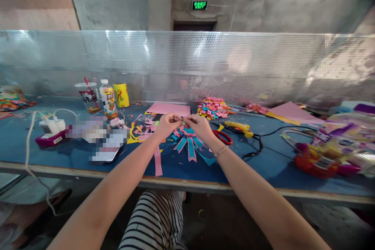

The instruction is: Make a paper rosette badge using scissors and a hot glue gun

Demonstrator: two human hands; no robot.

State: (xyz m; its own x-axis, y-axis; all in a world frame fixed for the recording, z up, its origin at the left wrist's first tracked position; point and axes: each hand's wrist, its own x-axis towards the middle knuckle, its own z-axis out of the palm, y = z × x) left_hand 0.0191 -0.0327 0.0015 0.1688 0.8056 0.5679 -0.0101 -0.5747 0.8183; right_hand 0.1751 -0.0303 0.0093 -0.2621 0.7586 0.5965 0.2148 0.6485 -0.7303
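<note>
My left hand (169,124) and my right hand (199,125) meet above the table, fingertips pinched close together. What they pinch is too small to make out; a bit of light green shows between them. Just below lies a blue and pink paper rosette (191,147) with pointed ribbon-like strips, partly hidden by the right hand. A pink paper strip (158,162) hangs towards the table's front edge beneath my left wrist. Right of my right hand are red-handled scissors (223,136) and a yellow glue gun (239,128).
Pink and yellow paper scraps (142,133) lie to the left, near a phone (109,148) and a purple power strip (51,139). Behind stand a bottle (108,101), a cup (89,99) and a yellow can (121,95). Finished-looking paper loops (212,108) are piled at the back; packages (319,162) sit right.
</note>
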